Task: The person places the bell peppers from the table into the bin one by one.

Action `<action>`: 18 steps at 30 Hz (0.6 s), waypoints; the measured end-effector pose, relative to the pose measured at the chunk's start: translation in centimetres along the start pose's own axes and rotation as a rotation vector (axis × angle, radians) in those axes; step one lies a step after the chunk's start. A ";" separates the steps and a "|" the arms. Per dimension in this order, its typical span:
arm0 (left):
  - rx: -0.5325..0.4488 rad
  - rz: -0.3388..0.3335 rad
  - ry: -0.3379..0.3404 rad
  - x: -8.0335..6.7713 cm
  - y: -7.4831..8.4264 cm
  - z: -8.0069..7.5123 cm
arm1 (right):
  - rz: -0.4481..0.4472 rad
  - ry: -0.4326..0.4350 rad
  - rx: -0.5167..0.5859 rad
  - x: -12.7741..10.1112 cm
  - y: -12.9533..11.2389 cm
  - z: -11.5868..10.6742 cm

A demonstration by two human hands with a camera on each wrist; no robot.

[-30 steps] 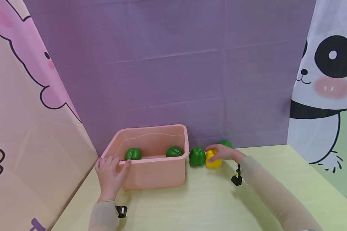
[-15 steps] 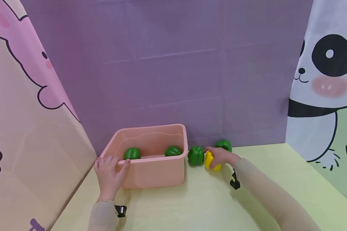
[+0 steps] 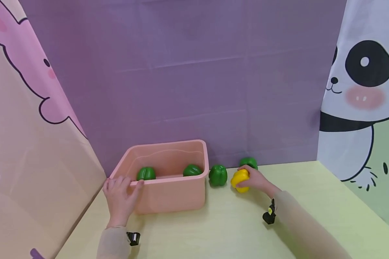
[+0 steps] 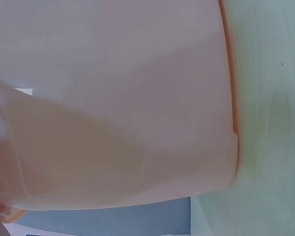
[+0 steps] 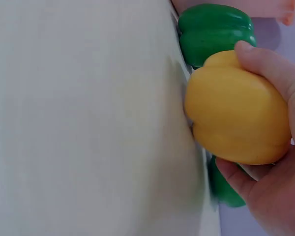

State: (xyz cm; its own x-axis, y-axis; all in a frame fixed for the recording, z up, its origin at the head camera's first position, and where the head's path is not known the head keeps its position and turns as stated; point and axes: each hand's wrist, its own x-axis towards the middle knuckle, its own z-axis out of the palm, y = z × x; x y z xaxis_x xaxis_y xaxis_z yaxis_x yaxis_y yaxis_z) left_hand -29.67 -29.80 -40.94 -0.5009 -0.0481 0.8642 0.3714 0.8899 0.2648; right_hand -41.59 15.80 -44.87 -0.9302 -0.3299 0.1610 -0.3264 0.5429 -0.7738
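Note:
My left hand holds the near left rim of a pink plastic bin, fingers over the edge and thumb along it. In the left wrist view the bin's wall fills most of the picture. My right hand grips a yellow bell pepper between thumb and fingers, tilted, at the right of the bin. The right wrist view shows this yellow pepper from close up. Beside it stands a green bell pepper, near the bin's right wall. Another green bell pepper is behind my right hand, partly hidden.
Inside the bin lie two green bell peppers, one at the left and one at the right. Behind the pale wooden table hangs a purple cloth. Cartoon-printed panels flank both sides.
My right hand has taken hold of the yellow bell pepper, tilted it and drawn it slightly away from the green one beside it. My left hand stays on the bin's rim.

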 end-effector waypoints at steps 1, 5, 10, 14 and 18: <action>-0.002 -0.002 0.000 0.0 0.0 0.0 | 0.004 0.016 0.021 -0.2 0.2 0.0; -0.004 -0.009 -0.002 0.0 0.2 -0.2 | 0.038 0.059 0.094 -0.9 0.8 0.1; 0.000 -0.006 0.002 -0.2 0.1 -0.2 | 0.036 0.077 0.209 -1.6 1.7 -0.1; 0.004 0.001 0.004 -0.2 -0.2 -0.1 | 0.030 0.086 0.252 -2.2 2.3 -0.2; 0.013 0.007 0.000 -0.1 -0.4 0.0 | 0.019 0.079 0.231 -2.6 2.5 -0.5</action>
State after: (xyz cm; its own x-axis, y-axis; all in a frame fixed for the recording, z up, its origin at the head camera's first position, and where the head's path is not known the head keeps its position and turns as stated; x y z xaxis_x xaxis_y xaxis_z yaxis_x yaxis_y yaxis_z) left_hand -29.79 -30.17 -41.19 -0.4986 -0.0417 0.8658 0.3648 0.8960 0.2532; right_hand -40.09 18.34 -46.92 -0.9490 -0.2552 0.1851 -0.2700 0.3546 -0.8952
